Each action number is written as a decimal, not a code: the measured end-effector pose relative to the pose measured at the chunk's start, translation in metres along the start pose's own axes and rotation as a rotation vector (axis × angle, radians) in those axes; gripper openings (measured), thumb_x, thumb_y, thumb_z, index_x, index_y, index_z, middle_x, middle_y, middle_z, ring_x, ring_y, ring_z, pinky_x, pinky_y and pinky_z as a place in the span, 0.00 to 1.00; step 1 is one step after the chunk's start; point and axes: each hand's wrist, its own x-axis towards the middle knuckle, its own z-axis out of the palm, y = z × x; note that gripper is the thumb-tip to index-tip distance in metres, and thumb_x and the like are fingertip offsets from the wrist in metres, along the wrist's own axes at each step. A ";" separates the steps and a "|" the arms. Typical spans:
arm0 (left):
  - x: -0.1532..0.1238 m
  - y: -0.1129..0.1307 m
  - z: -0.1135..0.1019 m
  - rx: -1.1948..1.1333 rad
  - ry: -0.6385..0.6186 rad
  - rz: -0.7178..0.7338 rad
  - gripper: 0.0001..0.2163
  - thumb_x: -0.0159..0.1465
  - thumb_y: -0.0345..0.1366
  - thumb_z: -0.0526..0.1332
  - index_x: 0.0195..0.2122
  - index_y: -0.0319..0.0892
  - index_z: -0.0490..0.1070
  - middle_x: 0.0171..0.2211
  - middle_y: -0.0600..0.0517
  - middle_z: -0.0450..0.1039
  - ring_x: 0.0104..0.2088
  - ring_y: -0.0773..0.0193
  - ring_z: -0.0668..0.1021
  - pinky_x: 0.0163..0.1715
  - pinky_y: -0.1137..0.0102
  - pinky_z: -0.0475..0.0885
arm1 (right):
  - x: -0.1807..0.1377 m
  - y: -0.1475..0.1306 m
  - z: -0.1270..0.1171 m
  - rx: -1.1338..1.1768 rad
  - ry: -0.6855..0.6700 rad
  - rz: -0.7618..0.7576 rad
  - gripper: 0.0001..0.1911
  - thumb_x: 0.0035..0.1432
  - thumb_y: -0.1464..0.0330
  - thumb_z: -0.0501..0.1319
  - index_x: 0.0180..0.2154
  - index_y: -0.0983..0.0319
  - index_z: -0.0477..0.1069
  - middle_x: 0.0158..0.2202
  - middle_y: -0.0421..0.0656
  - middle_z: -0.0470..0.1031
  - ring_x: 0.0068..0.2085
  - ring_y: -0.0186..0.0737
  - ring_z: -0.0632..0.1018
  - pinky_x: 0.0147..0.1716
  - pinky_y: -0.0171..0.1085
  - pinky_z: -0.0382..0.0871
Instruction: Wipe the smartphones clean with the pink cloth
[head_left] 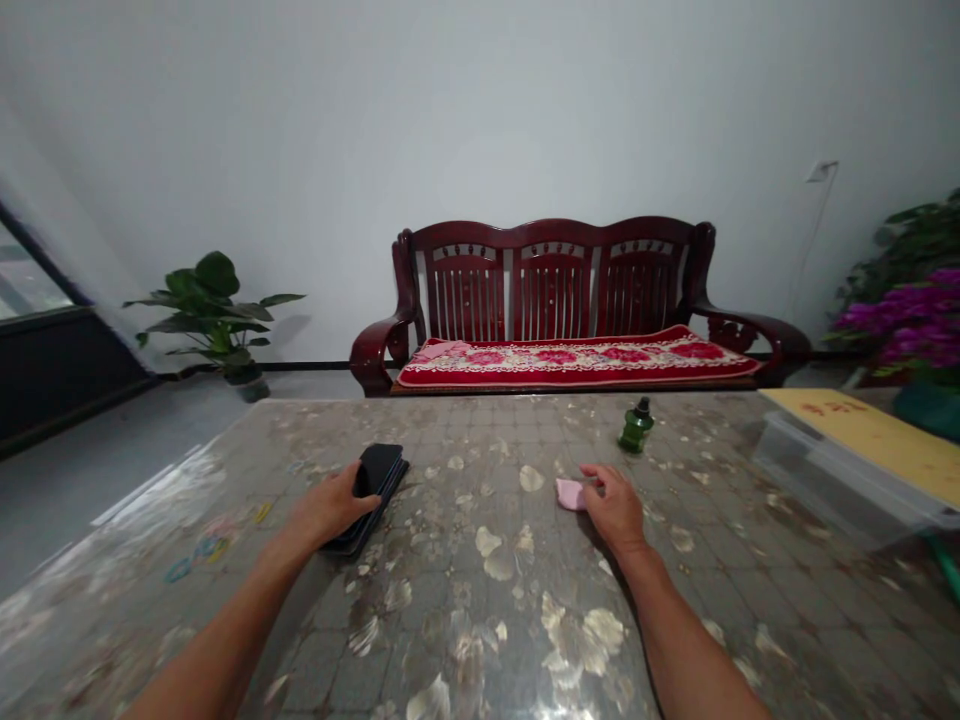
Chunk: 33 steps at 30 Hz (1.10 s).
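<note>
A stack of dark, flat, phone-like slabs lies on the table left of centre. My left hand is closed around its left side, thumb across the top; the fingertips are partly hidden. To the right, a small folded pink cloth rests on the tabletop. My right hand holds its right edge between thumb and fingers, and the hand covers part of it. Beyond that hand stands a small green bottle with a black cap, upright and untouched.
The patterned table has a glossy cover. Several coloured bands lie at left. At right sits a clear plastic box with a yellow board on top. Behind the table are a wooden bench and a potted plant.
</note>
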 end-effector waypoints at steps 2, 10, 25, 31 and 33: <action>0.000 0.001 -0.002 -0.001 0.002 0.002 0.35 0.58 0.48 0.63 0.64 0.38 0.61 0.54 0.36 0.75 0.52 0.40 0.77 0.46 0.58 0.70 | -0.001 -0.001 0.000 -0.030 -0.066 0.005 0.19 0.54 0.70 0.53 0.44 0.61 0.77 0.44 0.46 0.78 0.44 0.43 0.75 0.46 0.38 0.68; 0.003 0.000 -0.004 0.040 -0.017 0.019 0.35 0.59 0.49 0.61 0.65 0.38 0.60 0.54 0.35 0.75 0.51 0.40 0.78 0.45 0.58 0.70 | -0.001 -0.012 -0.004 -0.153 -0.229 -0.084 0.17 0.56 0.67 0.59 0.47 0.59 0.77 0.47 0.46 0.76 0.49 0.45 0.72 0.50 0.39 0.63; -0.013 0.012 -0.018 0.043 -0.013 0.007 0.36 0.59 0.48 0.62 0.65 0.36 0.58 0.54 0.32 0.73 0.51 0.37 0.77 0.46 0.55 0.70 | -0.002 -0.007 0.003 -0.096 -0.185 -0.126 0.09 0.59 0.62 0.59 0.32 0.59 0.74 0.33 0.43 0.75 0.39 0.43 0.72 0.38 0.37 0.59; -0.036 0.053 -0.010 -0.232 0.323 0.279 0.33 0.56 0.43 0.65 0.62 0.37 0.64 0.63 0.35 0.65 0.62 0.40 0.66 0.60 0.51 0.60 | 0.001 -0.016 0.005 0.249 -0.062 0.051 0.16 0.54 0.53 0.60 0.28 0.60 0.72 0.28 0.41 0.73 0.32 0.41 0.72 0.33 0.36 0.61; -0.051 0.083 0.004 -0.560 0.228 0.382 0.27 0.55 0.40 0.67 0.56 0.42 0.71 0.59 0.42 0.71 0.60 0.45 0.70 0.62 0.56 0.60 | 0.004 -0.024 0.007 0.428 0.009 0.141 0.18 0.51 0.52 0.61 0.28 0.60 0.71 0.25 0.39 0.72 0.29 0.40 0.71 0.31 0.36 0.62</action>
